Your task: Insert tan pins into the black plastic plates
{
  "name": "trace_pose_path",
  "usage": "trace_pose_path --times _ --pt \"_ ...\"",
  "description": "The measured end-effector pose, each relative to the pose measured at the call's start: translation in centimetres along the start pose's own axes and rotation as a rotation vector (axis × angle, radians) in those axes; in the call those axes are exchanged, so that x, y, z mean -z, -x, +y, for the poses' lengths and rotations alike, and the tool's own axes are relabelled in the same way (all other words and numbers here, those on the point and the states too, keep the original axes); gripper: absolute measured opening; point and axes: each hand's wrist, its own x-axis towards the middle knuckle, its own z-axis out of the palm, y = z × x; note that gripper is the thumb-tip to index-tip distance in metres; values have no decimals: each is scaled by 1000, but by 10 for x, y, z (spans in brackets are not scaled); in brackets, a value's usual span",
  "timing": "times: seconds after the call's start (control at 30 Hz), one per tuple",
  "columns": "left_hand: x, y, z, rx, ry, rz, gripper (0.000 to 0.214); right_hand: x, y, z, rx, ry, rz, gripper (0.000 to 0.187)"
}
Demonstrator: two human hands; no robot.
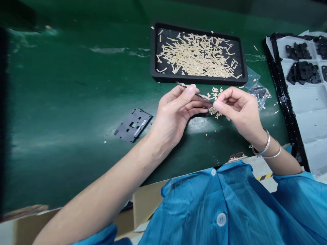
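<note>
My left hand (176,109) is closed around a thin black plastic plate (195,93), seen nearly edge-on and tilted down to the right. Its thumb lies on top and the fingers are beneath. At the plate's right end, the thumb and forefinger of my right hand (237,107) are pinched together; whether a small piece is also between them is hidden. Loose cream-coloured strips (215,92) lie on the table just behind and below the fingertips. A second black plastic plate (133,125), with small square cut-outs, rests flat to the left of my left wrist.
Beyond my hands is a black tray (199,80) heaped with cream-coloured strips (194,56). A clear plastic bag (258,90) lies right of it. At the far right, a compartmented white tray (310,98) holds stacked black parts (304,72). The green table's (63,102) front edge is near my body.
</note>
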Motion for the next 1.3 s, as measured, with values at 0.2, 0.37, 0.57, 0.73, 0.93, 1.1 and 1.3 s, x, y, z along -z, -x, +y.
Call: trace_pose_path --times 0.2,0.37,0.57,0.73,0.93,1.1,1.3 --pt "-1 -1 0 -4 17 0 16 -1 0 1 4 2 -6 31" --pt "-1 -3 0 -53 -8 43 14 -2 1 -1 -19 -1 17 34" --pt "-1 -1 1 -41 -7 38 14 -1 0 -2 -55 -3 23 34" --pt "-1 -2 0 -29 -14 25 16 -2 -1 0 -62 -13 25 35" --pt "-1 -2 0 -5 -6 20 18 -1 -2 1 -53 -20 17 37" --pt "-2 -1 0 7 18 33 17 -2 -2 -1 -53 -27 12 38" --pt "-2 -3 0 57 34 27 21 -2 -3 4 -86 -62 -16 40"
